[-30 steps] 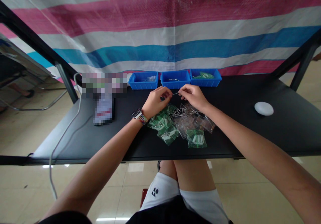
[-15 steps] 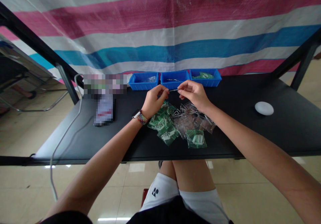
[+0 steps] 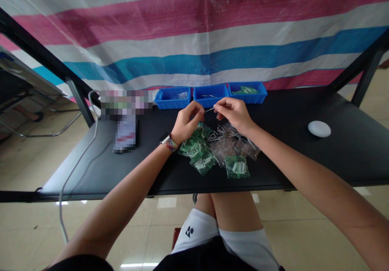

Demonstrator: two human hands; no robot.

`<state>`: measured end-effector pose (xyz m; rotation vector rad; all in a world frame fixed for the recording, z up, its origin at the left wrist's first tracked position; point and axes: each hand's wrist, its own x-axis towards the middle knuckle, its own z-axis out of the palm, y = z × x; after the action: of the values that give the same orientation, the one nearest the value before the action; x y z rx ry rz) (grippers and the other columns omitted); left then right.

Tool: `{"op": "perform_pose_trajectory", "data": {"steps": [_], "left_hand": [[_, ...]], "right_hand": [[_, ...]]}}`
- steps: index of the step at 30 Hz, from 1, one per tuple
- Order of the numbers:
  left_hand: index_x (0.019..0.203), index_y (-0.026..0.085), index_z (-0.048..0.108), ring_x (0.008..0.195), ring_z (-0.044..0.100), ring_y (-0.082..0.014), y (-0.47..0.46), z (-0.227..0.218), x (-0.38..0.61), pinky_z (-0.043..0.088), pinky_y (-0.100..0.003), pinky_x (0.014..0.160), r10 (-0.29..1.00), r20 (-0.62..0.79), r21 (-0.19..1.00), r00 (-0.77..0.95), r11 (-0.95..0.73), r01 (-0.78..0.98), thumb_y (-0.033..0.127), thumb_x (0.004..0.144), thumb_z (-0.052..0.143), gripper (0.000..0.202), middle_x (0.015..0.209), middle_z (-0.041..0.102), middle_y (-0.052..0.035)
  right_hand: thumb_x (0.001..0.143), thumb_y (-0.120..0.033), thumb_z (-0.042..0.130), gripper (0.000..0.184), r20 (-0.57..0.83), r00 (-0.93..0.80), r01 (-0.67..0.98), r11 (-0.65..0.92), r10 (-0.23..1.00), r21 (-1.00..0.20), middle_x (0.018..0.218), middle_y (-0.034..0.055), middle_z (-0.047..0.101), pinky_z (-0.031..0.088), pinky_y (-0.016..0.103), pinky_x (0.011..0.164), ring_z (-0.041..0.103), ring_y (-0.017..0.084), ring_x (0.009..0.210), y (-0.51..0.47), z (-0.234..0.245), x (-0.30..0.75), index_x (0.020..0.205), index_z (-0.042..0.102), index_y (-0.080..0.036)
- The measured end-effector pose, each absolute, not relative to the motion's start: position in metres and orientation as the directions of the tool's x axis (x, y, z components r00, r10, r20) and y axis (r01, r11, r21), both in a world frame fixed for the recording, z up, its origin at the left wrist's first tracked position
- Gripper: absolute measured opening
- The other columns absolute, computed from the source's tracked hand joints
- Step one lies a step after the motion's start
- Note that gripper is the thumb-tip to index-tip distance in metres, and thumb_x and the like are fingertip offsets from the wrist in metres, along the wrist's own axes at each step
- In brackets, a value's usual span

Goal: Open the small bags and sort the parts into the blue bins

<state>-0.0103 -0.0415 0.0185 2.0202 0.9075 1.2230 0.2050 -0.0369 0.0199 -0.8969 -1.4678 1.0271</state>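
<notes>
1. Silver-coloured metal, a thin pin (image 3: pixel 210 109) spans the gap between the person's two hands, above the desk (image 3: pixel 282 117) and just in front of the blue bins; both its ends are hidden by fingertips, so its full shape cannot be made out.
2. The right hand (image 3: pixel 233 113) pinches one end between thumb and forefinger; its other fingers curl partly out of sight.
3. The left hand (image 3: pixel 187 121) pinches the opposite end, its thumb and fingertips covering the contact.
4. Below, green packets (image 3: pixel 196 146) and brownish clear packets (image 3: pixel 225 148) overlap, obscuring one another's contents; loose metal pins (image 3: pixel 215 135) lie tangled beside them, some behind the right hand.
5. One green packet nearest the front edge (image 3: pixel 237 167) shows white cylindrical pieces.
6. The right hand covers a corner of the middle blue bin (image 3: pixel 206 102).
7. Pixelation hides the objects at left (image 3: pixel 125 131).
8. Both forearms run out of frame.
</notes>
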Motion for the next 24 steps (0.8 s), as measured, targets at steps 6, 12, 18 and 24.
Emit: {"op": "perform_pose_trajectory", "data": {"steps": [6, 12, 18, 24], "left_hand": [[0.094, 0.022, 0.060, 0.077, 0.068, -0.0175, -0.044, 0.022, -0.009, 0.057, -0.032, 0.075, 0.795, 0.494, 0.769, 0.353, -0.589, 0.249, 0.045, 0.101, 0.068, 0.025, 0.083, 0.068, -0.0024], [0.095, 0.022, 0.059, 0.074, 0.066, -0.0169, -0.043, 0.020, -0.008, 0.055, -0.031, 0.074, 0.777, 0.515, 0.744, 0.362, -0.615, 0.261, 0.040, 0.102, 0.065, 0.020, 0.081, 0.067, -0.0015], [0.093, 0.023, 0.059, 0.073, 0.067, -0.0174, -0.041, 0.021, -0.009, 0.053, -0.032, 0.073, 0.788, 0.514, 0.731, 0.339, -0.610, 0.307, 0.042, 0.106, 0.060, 0.023, 0.078, 0.068, -0.0017], [0.106, 0.024, 0.057, 0.073, 0.069, -0.0160, -0.039, 0.016, -0.009, 0.054, -0.031, 0.072, 0.808, 0.520, 0.768, 0.278, -0.584, 0.263, 0.043, 0.108, 0.056, 0.019, 0.079, 0.068, 0.0001]], "right_hand": [[0.085, -0.070, 0.081, 0.050, 0.366, -0.078, 0.027, 0.369, 0.927, -0.929, 0.076, 0.0030, 0.072, 0.054, 0.028, 0.057, 0.064, 0.014, 0.060, -0.035, 0.017, 0.204, 0.080, 0.070, -0.021], [0.084, -0.063, 0.084, 0.044, 0.328, -0.084, -0.047, 0.325, 0.941, -0.945, 0.080, 0.0017, 0.072, 0.054, 0.026, 0.056, 0.063, 0.012, 0.059, -0.035, 0.017, 0.205, 0.084, 0.069, -0.022], [0.078, -0.052, 0.088, 0.037, 0.133, -0.198, -0.174, 0.098, 0.971, -0.980, 0.083, 0.0006, 0.074, 0.057, 0.026, 0.059, 0.065, 0.013, 0.063, -0.040, 0.024, 0.204, 0.092, 0.070, -0.023], [0.080, -0.049, 0.079, 0.030, 0.085, -0.274, -0.280, 0.005, 0.958, -0.960, 0.082, 0.0031, 0.074, 0.058, 0.028, 0.063, 0.067, 0.015, 0.067, -0.040, 0.029, 0.209, 0.091, 0.071, -0.022]]}}
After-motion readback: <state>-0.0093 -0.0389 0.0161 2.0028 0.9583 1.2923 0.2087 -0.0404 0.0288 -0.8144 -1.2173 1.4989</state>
